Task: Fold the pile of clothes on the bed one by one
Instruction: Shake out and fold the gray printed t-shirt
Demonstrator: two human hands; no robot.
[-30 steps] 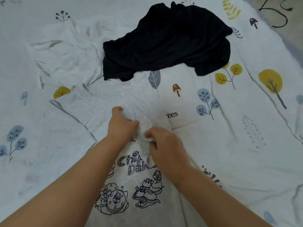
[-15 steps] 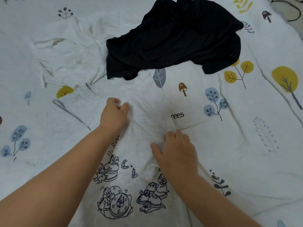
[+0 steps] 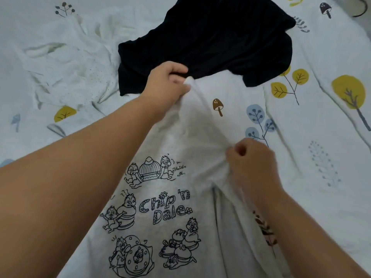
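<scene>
A pale grey T-shirt [image 3: 176,149] with black chipmunk drawings and the words "Chip 'n Dale" lies spread on the bed in front of me. My left hand [image 3: 167,81] grips its far edge, right beside a crumpled black garment [image 3: 210,39]. My right hand [image 3: 251,159] pinches the shirt's right side, and the cloth is bunched under it. A crumpled white garment [image 3: 66,65] lies at the far left.
The bed sheet [image 3: 321,121] is white with printed yellow and blue trees and brown mushrooms. The bed's far right corner shows a strip of floor with a dark cable [image 3: 361,11].
My left hand has moved away from me to the shirt's far edge by the black garment. My right hand has closed on the right side. The shirt is stretched out longer, its print now uncovered.
</scene>
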